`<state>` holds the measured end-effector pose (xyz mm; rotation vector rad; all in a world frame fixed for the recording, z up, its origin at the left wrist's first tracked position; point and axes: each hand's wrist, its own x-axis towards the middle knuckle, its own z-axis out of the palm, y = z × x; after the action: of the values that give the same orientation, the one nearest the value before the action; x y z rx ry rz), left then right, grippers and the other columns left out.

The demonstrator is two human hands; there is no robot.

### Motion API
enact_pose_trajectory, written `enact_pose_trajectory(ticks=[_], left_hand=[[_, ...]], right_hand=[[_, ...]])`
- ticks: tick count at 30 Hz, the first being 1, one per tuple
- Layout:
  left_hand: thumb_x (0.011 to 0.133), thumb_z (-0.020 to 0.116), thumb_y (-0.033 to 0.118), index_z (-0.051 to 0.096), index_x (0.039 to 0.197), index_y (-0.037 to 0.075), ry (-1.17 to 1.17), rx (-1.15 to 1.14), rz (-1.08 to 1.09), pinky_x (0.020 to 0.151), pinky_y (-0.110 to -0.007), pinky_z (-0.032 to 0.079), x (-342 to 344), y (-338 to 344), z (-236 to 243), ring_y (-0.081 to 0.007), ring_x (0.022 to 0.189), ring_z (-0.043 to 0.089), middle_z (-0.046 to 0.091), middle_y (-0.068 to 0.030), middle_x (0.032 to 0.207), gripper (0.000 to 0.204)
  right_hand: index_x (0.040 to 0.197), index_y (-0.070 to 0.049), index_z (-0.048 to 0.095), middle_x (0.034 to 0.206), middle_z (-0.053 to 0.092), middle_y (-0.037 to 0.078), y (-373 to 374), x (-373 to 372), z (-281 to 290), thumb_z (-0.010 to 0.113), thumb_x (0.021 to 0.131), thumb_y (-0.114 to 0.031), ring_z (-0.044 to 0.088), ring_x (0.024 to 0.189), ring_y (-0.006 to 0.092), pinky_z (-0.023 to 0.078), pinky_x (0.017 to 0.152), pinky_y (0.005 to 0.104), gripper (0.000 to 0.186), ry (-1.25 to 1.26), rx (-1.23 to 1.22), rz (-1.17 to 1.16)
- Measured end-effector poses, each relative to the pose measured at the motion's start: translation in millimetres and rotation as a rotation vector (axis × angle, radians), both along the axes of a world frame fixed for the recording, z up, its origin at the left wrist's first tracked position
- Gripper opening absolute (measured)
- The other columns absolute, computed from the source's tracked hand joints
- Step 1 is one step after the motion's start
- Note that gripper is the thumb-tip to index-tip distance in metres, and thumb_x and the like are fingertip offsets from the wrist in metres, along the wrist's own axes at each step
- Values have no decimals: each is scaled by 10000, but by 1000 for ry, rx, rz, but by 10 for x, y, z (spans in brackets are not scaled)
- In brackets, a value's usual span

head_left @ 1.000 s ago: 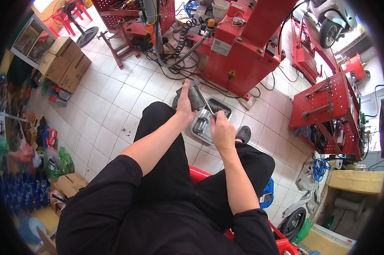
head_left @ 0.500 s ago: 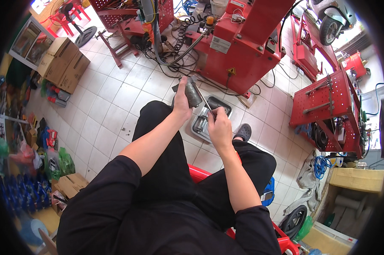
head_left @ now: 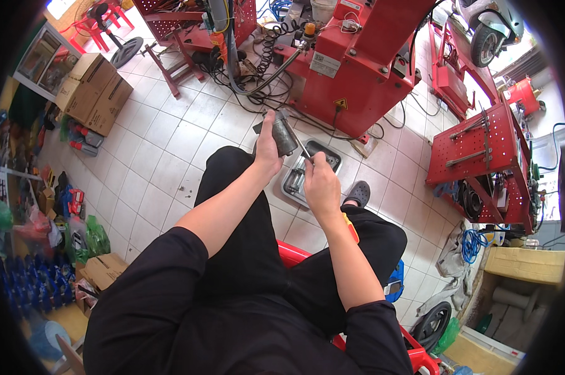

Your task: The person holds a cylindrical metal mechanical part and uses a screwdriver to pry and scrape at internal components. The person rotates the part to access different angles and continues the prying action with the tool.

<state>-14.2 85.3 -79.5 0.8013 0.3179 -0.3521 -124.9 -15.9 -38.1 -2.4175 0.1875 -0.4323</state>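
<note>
My left hand (head_left: 268,145) grips a dark grey metal cylinder (head_left: 284,133) and holds it up over my knees. My right hand (head_left: 320,184) holds a thin metal tool (head_left: 303,149) whose tip points at the cylinder's lower end. Below both hands a shallow metal tray (head_left: 302,178) with small parts lies on the white tiled floor. I sit on a red stool (head_left: 293,251), in black sleeves and trousers, with a grey shoe (head_left: 357,193) by the tray.
A large red machine (head_left: 357,65) with cables and a coiled hose stands ahead. A red pegboard tool cart (head_left: 482,153) is at right, cardboard boxes (head_left: 94,90) at left, bottles and clutter along the left wall. A tyre (head_left: 435,323) lies at lower right.
Both hands have lifted slightly and shifted left with the cylinder. The right hand has brought the thin tool closer to the cylinder's end.
</note>
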Motion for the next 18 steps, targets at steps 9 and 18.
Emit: enact_pose_trajectory(ticks=[9, 18], left_hand=[[768, 587, 564, 524, 949, 111, -60, -23, -56, 643, -309, 492, -14, 11, 17, -182, 692, 584, 571, -67, 780, 491], [762, 612, 559, 535, 920, 119, -8, -23, -66, 631, -303, 492, -82, -45, 5, -175, 672, 584, 569, -51, 737, 474]], right_hand=[[875, -21, 412, 636, 533, 85, -130, 43, -94, 513, 910, -160, 531, 517, 210, 397, 458, 354, 175, 232, 598, 148], [918, 9, 479, 648, 528, 36, -276, -53, 116, 571, 874, -199, 484, 482, 122, 397, 440, 270, 231, 535, 739, 174]])
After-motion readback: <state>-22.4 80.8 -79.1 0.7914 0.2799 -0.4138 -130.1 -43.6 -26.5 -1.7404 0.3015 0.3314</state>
